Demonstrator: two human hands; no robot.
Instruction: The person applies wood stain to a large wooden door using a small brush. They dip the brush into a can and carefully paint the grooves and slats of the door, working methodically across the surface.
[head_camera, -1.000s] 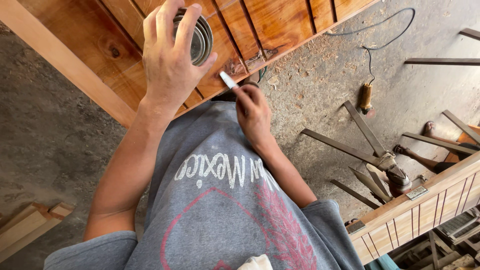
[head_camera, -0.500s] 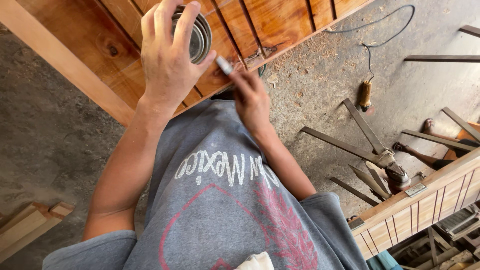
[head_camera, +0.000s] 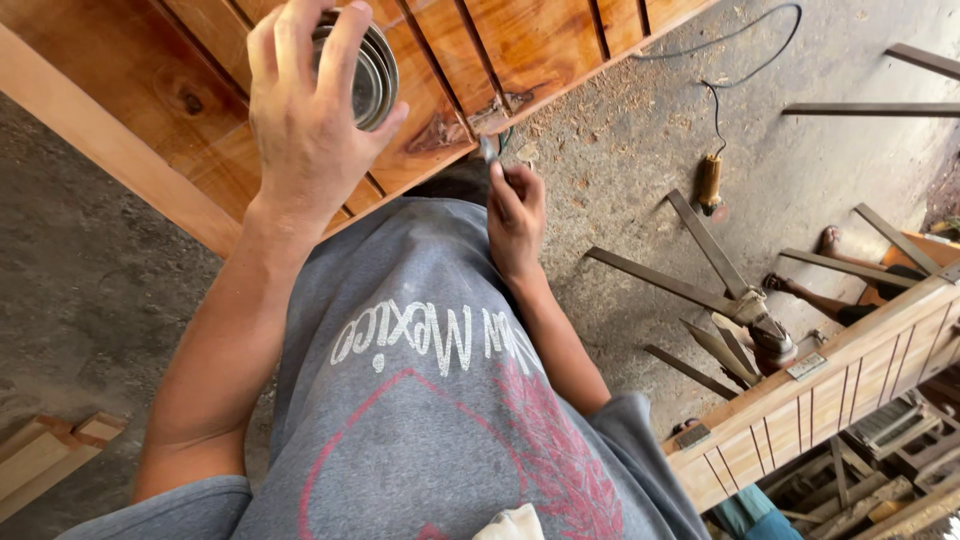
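My left hand (head_camera: 305, 120) is raised and grips a round metal can (head_camera: 368, 72) from above, over a large varnished wooden panel (head_camera: 470, 50). My right hand (head_camera: 515, 215) is lower, near the panel's lower edge, fingers closed on a small thin tool with a grey blade (head_camera: 488, 150). The blade tip sits close to a damaged spot on the panel's edge (head_camera: 485, 112). My grey shirt fills the middle of the view.
A wooden frame with metal hinges (head_camera: 830, 390) lies at right. Metal bars (head_camera: 690, 270) and a cable with a small tool (head_camera: 709, 182) rest on the dusty concrete floor. Another person's feet (head_camera: 800, 290) show at right. Wood offcuts (head_camera: 50, 455) lie lower left.
My right hand has moved down and right along the panel's edge with the tool. My left hand keeps the can in about the same place.
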